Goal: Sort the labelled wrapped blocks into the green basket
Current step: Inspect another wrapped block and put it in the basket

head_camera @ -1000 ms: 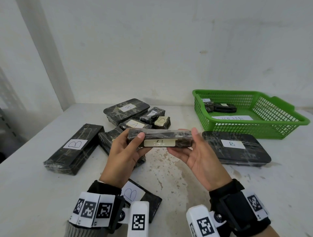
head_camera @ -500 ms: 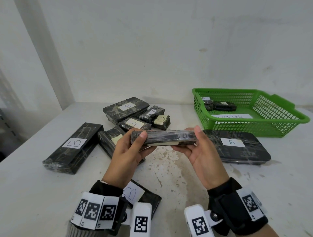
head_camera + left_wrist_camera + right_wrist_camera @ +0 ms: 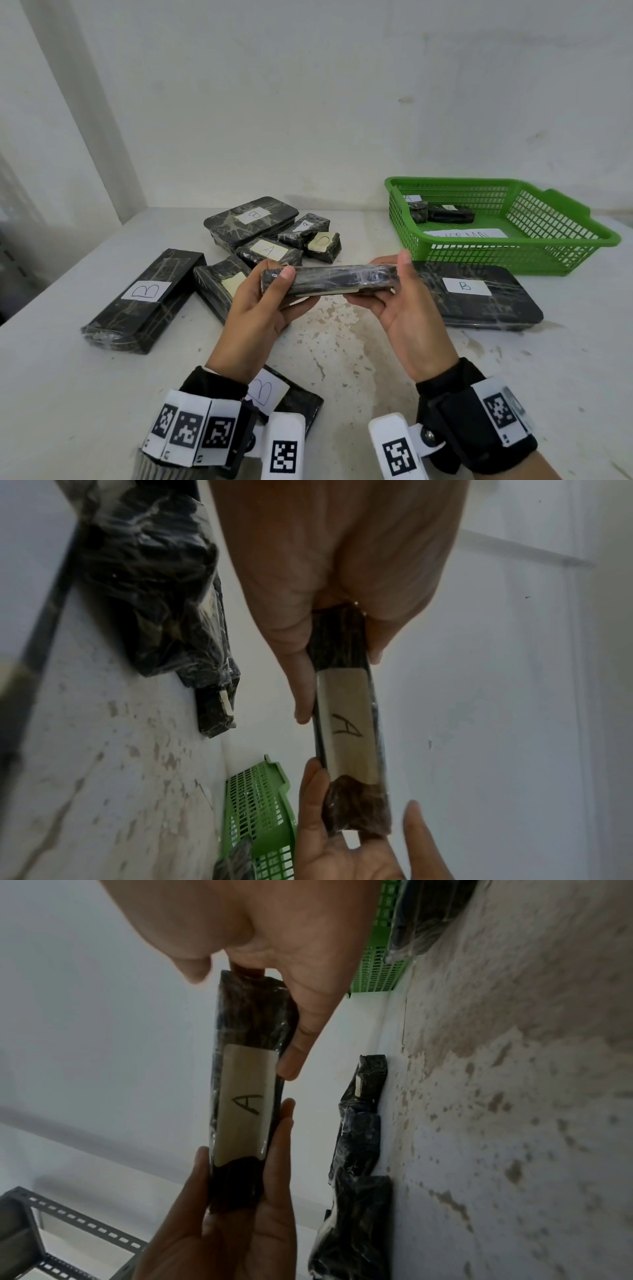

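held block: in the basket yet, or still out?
Out. The held block, labelled A in the wrist views, is gripped at its ends by the left hand and right hand, short of the green basket.

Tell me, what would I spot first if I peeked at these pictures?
Probably the two hands, left hand and right hand, holding up a long black wrapped block between them above the table. Its label shows an A in the wrist views. Next, the bright green basket at the back right, with small wrapped blocks already inside.
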Motion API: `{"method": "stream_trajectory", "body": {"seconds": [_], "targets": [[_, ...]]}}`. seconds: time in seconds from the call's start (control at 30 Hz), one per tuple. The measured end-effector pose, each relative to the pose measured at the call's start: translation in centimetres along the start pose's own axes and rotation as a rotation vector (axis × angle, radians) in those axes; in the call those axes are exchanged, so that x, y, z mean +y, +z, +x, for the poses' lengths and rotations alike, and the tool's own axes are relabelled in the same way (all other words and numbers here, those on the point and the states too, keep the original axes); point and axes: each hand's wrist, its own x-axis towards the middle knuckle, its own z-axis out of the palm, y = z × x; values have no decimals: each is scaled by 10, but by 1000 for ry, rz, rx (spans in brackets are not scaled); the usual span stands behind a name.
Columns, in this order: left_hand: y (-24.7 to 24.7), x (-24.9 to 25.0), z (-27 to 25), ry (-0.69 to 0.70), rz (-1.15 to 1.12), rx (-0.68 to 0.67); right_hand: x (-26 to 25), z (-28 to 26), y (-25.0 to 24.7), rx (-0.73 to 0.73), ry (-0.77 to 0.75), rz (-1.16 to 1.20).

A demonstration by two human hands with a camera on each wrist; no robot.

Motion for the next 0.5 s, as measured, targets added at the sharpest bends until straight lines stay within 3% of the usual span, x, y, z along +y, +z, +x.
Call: {"method": "stream_trajectory", "body": {"seconds": [0.17,0.4,0.5], "targets": [[-2,4,-3,-19,-67,-93,-4,-1,0,48,-86,-37],[2,-2,0,-17,-37,-30,-2,0,-2,53,-37,-42],[0,0,-1,-15,-50,-44,-1,-1,-1,40,-81,-103]]}}
